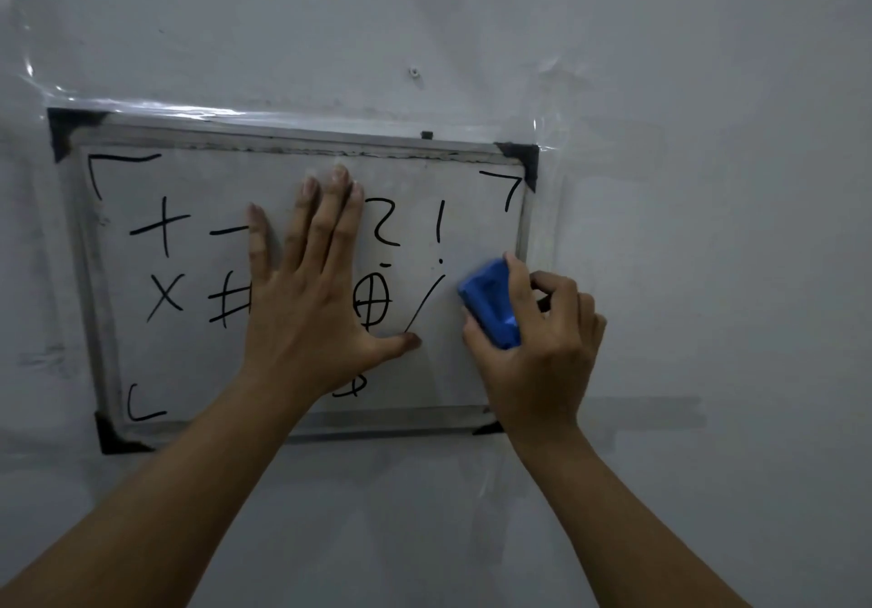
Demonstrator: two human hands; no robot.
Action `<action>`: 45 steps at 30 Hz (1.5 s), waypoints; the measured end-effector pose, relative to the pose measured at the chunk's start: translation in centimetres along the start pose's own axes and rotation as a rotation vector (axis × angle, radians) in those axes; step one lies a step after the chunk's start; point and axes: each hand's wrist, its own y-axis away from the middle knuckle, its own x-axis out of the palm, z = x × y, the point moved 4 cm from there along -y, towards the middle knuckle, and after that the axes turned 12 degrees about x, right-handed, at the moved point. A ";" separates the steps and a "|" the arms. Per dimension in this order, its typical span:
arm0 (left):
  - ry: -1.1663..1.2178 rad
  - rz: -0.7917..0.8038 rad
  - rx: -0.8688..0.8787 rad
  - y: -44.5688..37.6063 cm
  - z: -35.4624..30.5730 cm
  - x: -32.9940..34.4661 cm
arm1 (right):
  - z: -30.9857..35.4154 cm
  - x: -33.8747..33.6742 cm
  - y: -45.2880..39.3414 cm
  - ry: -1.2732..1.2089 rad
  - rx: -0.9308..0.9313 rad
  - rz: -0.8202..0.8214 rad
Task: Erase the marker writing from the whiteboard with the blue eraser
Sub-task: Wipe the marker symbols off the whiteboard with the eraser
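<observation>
Right hand [538, 343] grip curls around the blue eraser [490, 307] at the whiteboard's [188, 362] right edge; left hand [311, 305] lies flat mid-board.

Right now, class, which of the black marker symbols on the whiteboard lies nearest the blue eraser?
The black slanted slash, just left of the blue eraser gripped by the right hand; every other symbol lies farther away.

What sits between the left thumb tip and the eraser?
Head view: only bare whiteboard between the left hand thumb and the blue eraser, apart from the slash mark ending by the thumb.
</observation>
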 end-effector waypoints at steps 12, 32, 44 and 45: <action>-0.003 0.016 0.014 0.1 0.0 0.0 | 0.5 0.2 -0.6 -0.029 -0.050 -0.013; 0.009 0.052 0.040 0.3 0.2 -0.2 | -0.5 -0.2 -3.6 -0.009 -0.072 -0.117; 0.005 0.046 0.039 0.4 0.2 -0.1 | 0.4 0.0 -4.1 -0.025 -0.130 -0.142; 0.006 0.046 0.037 0.4 0.2 -0.1 | 0.6 0.1 -3.8 -0.033 -0.119 -0.144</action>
